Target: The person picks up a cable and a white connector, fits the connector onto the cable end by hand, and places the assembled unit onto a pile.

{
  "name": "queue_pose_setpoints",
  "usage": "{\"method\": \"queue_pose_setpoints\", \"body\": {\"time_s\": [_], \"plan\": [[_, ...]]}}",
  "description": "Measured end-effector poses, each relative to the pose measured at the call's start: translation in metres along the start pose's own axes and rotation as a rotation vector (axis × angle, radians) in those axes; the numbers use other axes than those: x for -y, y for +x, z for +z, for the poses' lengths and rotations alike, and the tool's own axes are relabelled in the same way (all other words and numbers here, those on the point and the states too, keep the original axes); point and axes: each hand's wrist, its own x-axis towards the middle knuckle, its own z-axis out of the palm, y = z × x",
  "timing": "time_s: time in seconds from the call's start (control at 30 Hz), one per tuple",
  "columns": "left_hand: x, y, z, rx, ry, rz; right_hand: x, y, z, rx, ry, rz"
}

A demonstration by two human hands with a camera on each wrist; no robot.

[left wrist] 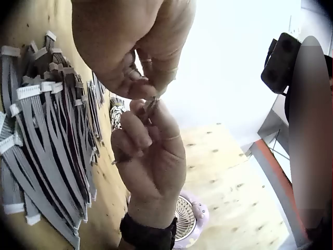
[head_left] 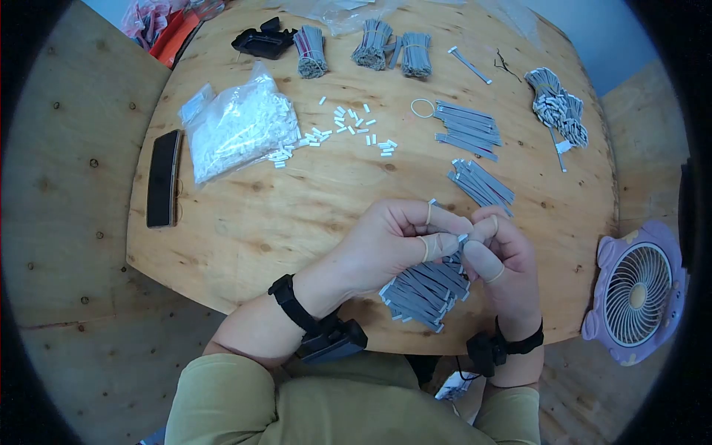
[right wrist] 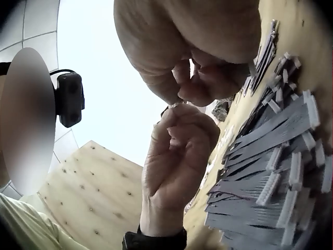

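Observation:
My left hand (head_left: 400, 241) and right hand (head_left: 508, 256) meet fingertip to fingertip over the near edge of the table, with finger cots on several fingers and thumbs. Between them they pinch a grey ribbon cable whose white connector (head_left: 463, 238) shows at the left thumb tip. Most of that cable is hidden by the fingers. Just below lies a loose pile of grey ribbon cables (head_left: 423, 293) with white connectors at their ends, seen close up in the right wrist view (right wrist: 276, 130). Beyond the hands are two smaller groups of flat cables (head_left: 480, 184) (head_left: 467, 130).
Loose white connector housings (head_left: 352, 122) lie scattered beside a clear bag (head_left: 241, 130) full of them. A phone (head_left: 163, 178) is at the left edge. Banded cable bundles (head_left: 310, 52) and a black tray (head_left: 263, 41) stand at the back. A purple fan (head_left: 638, 297) is at the right.

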Motion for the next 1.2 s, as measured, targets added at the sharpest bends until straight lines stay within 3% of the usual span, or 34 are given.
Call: {"method": "queue_pose_setpoints", "body": {"time_s": [0.17,1.2], "plan": [[0.0018,-0.0004,-0.0018,-0.025,0.025,-0.003,-0.0034,0.0008,-0.0005,0.002,-0.053,-0.076],[0.0046,-0.0003,0.0006,0.001,0.078,0.061,-0.0050,0.0016,0.0042,-0.084,-0.035,-0.110]]}}
